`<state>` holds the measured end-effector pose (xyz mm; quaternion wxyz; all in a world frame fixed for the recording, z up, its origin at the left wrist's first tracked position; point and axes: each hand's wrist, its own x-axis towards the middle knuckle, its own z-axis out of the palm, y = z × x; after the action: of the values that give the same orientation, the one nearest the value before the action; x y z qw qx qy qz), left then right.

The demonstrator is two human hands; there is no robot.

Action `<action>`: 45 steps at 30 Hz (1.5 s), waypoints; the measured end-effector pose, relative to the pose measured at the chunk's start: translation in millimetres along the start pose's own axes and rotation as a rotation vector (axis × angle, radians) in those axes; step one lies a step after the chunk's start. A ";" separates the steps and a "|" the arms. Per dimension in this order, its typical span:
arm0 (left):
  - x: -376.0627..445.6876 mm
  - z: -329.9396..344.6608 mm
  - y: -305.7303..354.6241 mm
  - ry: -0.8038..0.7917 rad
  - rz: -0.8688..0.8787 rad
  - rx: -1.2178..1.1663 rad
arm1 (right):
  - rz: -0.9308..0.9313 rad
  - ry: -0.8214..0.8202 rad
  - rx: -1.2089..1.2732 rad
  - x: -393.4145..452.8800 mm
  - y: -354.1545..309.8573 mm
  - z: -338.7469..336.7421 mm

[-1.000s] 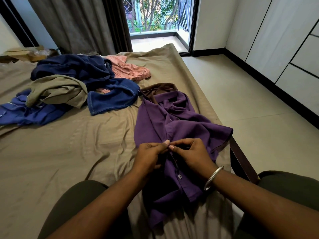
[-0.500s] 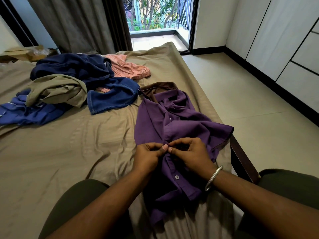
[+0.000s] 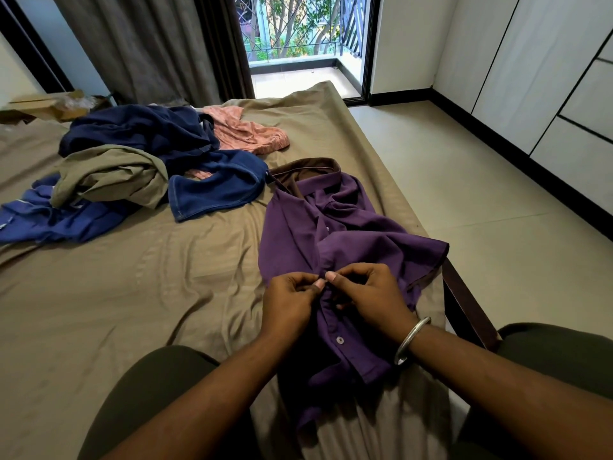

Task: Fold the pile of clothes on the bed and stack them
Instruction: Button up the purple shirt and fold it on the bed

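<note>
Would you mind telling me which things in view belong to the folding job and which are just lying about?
Part of the job:
purple shirt, pinched by left hand and right hand
navy garment
olive garment
pink garment
blue garment
bed

Lying about:
cardboard box
curtain

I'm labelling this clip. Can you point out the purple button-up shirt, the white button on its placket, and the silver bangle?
Purple button-up shirt (image 3: 292, 234): head view, flat left front panel.
White button (image 3: 340, 339): head view, its centre, on the placket.
Silver bangle (image 3: 411, 340): head view, band on the right wrist.
</note>
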<state>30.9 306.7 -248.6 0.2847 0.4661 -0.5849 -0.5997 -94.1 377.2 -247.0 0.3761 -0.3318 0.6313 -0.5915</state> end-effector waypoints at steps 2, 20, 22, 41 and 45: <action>-1.2 0.1 0.6 0.010 0.008 0.082 | 0.008 -0.001 -0.018 0.6 -0.2 -0.8; -16.6 -1.2 15.5 -0.124 -0.005 0.375 | 0.002 0.085 -0.346 4.4 -0.2 -8.7; -19.8 -1.2 13.8 -0.252 -0.017 0.493 | -0.043 0.148 -0.510 3.6 -2.6 -10.2; 4.6 0.0 16.7 0.003 0.142 0.598 | -0.441 -0.235 -1.013 38.2 -23.4 -30.1; 12.1 0.4 8.1 -0.016 0.125 0.591 | -0.335 -0.510 -1.156 48.9 -14.6 -33.7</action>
<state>23.9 294.9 -243.5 0.1685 0.4871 -0.7638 -0.3886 -148.1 350.5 -235.9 0.1777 -0.7044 0.6784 -0.1101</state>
